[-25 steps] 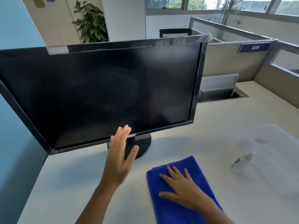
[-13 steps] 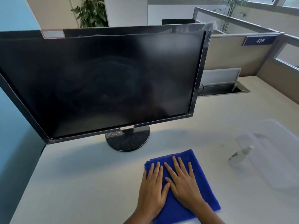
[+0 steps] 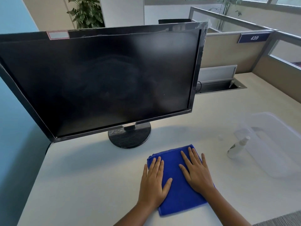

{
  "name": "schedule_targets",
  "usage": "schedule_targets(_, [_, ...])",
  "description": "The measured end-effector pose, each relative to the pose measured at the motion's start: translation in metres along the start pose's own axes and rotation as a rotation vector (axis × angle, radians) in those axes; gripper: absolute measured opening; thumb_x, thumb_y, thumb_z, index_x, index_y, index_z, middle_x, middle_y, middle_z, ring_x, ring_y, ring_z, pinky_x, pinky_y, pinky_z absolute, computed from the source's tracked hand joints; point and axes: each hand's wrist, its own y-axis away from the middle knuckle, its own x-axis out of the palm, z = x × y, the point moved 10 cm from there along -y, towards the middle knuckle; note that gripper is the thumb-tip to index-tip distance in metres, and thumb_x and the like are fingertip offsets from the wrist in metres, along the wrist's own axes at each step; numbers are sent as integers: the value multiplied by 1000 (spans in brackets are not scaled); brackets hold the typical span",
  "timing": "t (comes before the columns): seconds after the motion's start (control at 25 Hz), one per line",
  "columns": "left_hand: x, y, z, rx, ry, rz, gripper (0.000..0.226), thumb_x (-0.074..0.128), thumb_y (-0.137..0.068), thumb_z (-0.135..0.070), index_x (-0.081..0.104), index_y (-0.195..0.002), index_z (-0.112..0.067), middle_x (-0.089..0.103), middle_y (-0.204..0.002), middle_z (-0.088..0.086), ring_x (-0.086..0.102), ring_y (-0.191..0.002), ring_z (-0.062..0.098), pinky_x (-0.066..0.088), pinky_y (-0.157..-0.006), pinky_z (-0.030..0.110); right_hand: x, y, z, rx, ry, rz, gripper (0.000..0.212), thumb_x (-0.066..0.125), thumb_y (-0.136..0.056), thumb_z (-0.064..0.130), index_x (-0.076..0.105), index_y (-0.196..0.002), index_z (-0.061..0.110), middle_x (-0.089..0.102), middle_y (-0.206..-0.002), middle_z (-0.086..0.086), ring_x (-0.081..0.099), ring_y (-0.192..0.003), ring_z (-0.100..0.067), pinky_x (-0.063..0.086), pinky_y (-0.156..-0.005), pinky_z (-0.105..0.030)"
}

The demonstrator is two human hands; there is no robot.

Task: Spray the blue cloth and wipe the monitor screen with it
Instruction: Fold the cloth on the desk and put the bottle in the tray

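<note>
On the desk (image 3: 81, 185) before the monitor (image 3: 101, 82) lay the blue cloth (image 3: 177, 190) — both palms flat on it, fingers straight and spread. Left hand (image 3: 154, 183) covered its left edge; right hand (image 3: 196, 173) its right half — spray bottle (image 3: 237, 147) untouched nearby.

The flat black widescreen monitor (image 3: 104, 82) runs past the picture's edge at nine o'clock, so its corner there is lost. Its round black stand base (image 3: 130, 139) is partly hidden behind the lower bezel. Much of the folded blue microfibre cloth (image 3: 177, 198) lies covered by the left hand (image 3: 154, 185) and right hand (image 3: 197, 175); both forearms are cut off at six o'clock. The label on the small clear plastic spray bottle (image 3: 236, 147) is too small to read. The translucent plastic box (image 3: 273, 144) is cut by the edge at three o'clock. Only the top rim of the black chair back (image 3: 174, 21) shows above the monitor at twelve o'clock.
</note>
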Motion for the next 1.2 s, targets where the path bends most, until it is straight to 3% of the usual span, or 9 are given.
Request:
schedule_targets(0.16, [0,0,1,0,-5,-13,70,21,-94,-60,25,-148,-16,23,-155,-2,14,-143,14,5,-117,39,-4,3,4,6,-20,-2,68,7,-98,53,45,-140,15,40,-148,-12,34,-138,-22,-2,-115,-35])
schedule_targets(0.44, [2,-2,-1,30,-22,-4,69,28,-94,-56,27,-147,-13,24,-154,1,14,-143,16,0,-115,36,-2,2,3,3,2,-19,75,-3,-95,57,35,-146,16,32,-153,-8,26,-143,-20,-2,-115,-34])
schedule_targets(0.68, [1,-1,-1,31,-56,6,70,26,-93,-57,26,-147,-12,24,-154,3,14,-143,18,1,-115,41,-3,4,3,-18,8,-17,91,-23,-80,64,16,-151,22,11,-160,-2,6,-147,-13,-7,-116,-35])
schedule_targets(0.96, [3,-1,1,11,-51,39,70,27,-92,-58,30,-146,-12,30,-152,3,21,-142,19,6,-113,44,-2,1,1,-37,-37,-3,91,-21,-80,66,17,-151,24,12,-160,-1,7,-147,-13,-6,-116,-37])
schedule_targets(1.08, [4,-3,-1,-14,-73,57,76,12,-92,-64,29,-146,-13,29,-153,3,21,-142,20,3,-112,43,-4,-1,-2,-60,-41,16,86,-16,-81,64,14,-152,26,8,-160,1,4,-147,-13,-7,-115,-38])
schedule_targets(1.2, [9,-8,-10,-23,-101,74,92,-12,-80,-71,12,-150,-16,10,-158,0,2,-145,16,-11,-111,37,-6,-4,-12,-79,-35,27,83,-13,-83,64,13,-152,25,7,-160,1,2,-147,-14,-8,-115,-41])
